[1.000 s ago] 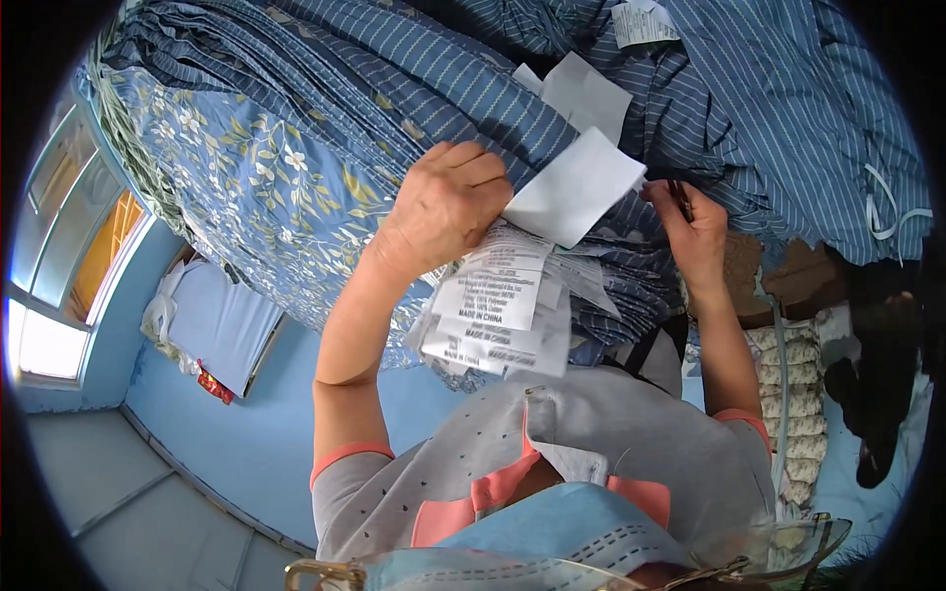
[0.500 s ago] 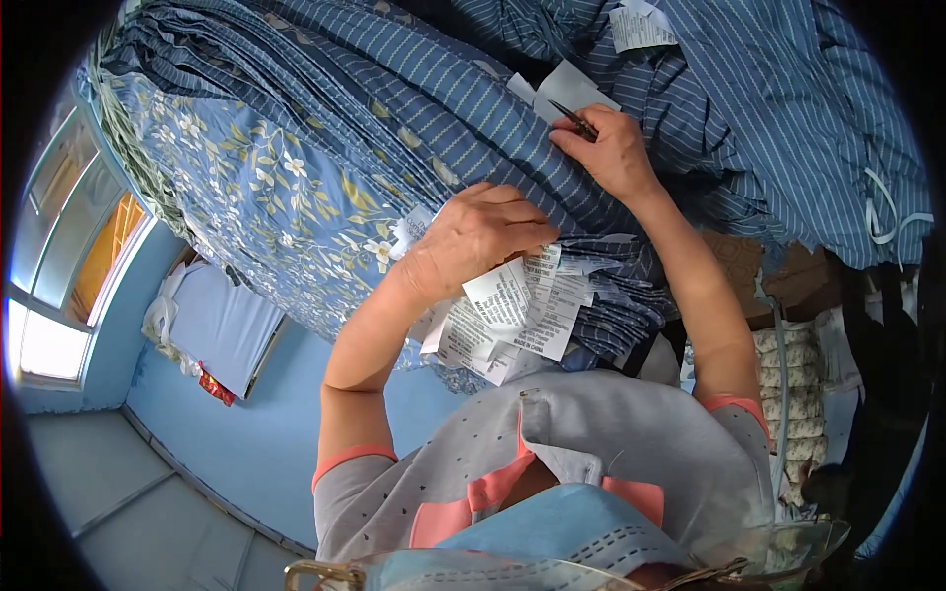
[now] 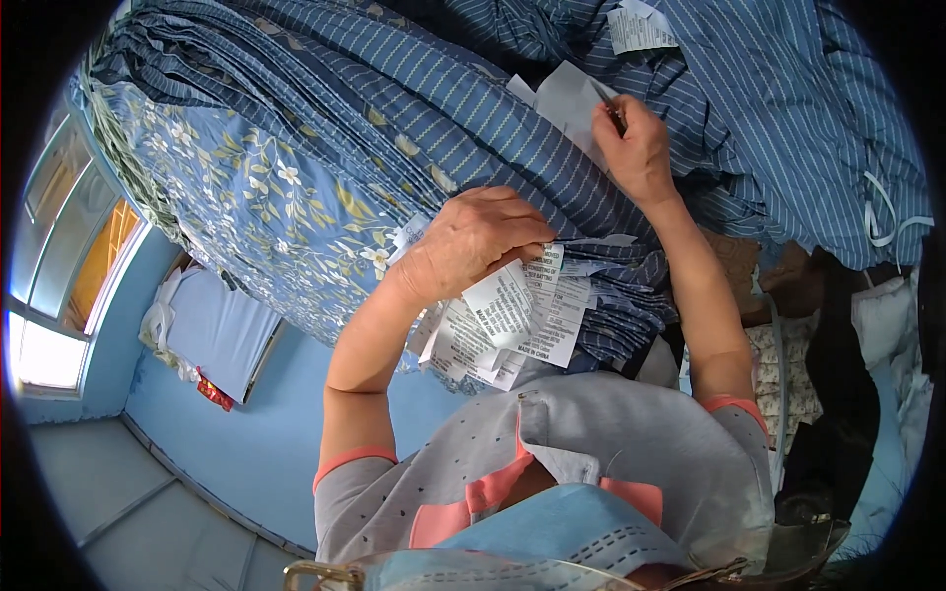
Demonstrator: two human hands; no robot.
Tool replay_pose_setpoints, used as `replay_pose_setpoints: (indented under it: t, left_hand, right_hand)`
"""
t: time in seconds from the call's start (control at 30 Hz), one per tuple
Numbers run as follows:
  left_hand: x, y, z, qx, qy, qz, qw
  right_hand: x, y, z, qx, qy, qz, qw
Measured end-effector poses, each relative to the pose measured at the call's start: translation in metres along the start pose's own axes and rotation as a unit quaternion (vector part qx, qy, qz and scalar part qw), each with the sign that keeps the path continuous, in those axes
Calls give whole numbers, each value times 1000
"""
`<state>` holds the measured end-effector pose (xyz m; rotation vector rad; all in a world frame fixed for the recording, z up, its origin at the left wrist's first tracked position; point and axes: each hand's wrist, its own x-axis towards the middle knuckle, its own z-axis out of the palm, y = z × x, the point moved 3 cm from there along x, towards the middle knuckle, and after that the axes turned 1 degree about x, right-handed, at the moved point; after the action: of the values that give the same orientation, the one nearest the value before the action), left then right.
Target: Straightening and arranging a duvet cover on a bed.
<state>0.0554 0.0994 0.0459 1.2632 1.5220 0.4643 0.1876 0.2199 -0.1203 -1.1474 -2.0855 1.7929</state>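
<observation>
My left hand (image 3: 481,236) lies closed on the edge of a thick pile of blue striped fabric (image 3: 448,108), fingertips pressed together at the fold. Below its palm a fan of white printed labels (image 3: 498,310) hangs from the pile's near end. Farther right, my right hand (image 3: 639,153) is closed around a slim dark pointed tool (image 3: 618,116). The tool's tip lies over a blank white sheet (image 3: 567,103) resting on the fabric. Its full shape is hidden by my fingers.
Blue floral fabric (image 3: 266,182) spreads down the pile's left side. More striped cloth (image 3: 798,128) is heaped at the right, with a white label (image 3: 641,28) and white ties (image 3: 877,222). A window (image 3: 69,266) and a pale blue board (image 3: 217,325) stand at the left.
My right hand has moved right and slightly down with the pointed tool, uncovering more of the white sheet. My left hand stays in place on the fabric; the labels below have shifted slightly.
</observation>
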Motion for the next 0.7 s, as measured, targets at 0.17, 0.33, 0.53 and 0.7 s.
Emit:
replay_pose_setpoints:
  t: [0.17,0.33,0.53,0.7]
  left_hand:
    - [0,-3,2,-10,11,3,1000]
    - [-1,-5,5,-15,11,2,1000]
    - [-2,-9,7,-42,40,9,998]
    - [-3,-4,2,-27,12,19,999]
  right_hand:
    - [8,29,-26,-29,145,30,989]
    - [1,31,-47,-79,138,28,987]
    - [-30,58,-70,-31,48,81,995]
    - [-72,47,-88,19,-185,247,951]
